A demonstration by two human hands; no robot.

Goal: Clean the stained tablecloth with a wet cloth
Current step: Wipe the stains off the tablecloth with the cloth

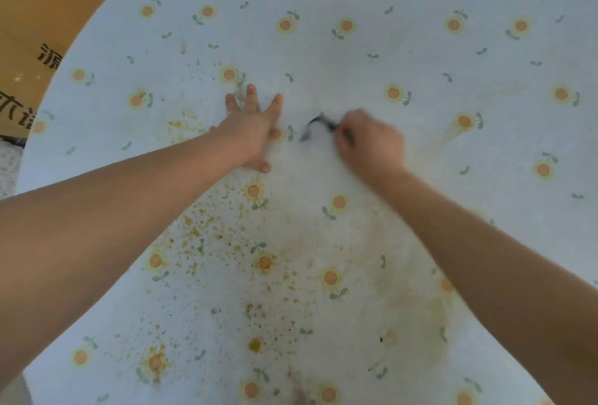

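Your left hand [250,131] lies flat, fingers spread, on the sunflower-print tablecloth [323,58]. Just beside it, your right hand [369,142] is curled round a pale cloth [315,128] with a dark edge (blurred, so its shape is hard to read), held against the tablecloth's middle. Yellow-brown stains [207,230] speckle the near half beneath both forearms, and printed cardboard [35,32] lies past the left edge.

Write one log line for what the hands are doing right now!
left hand: pressed flat on tablecloth | right hand: grips dark cloth, blurred | stains: yellow-brown spots nearer the person
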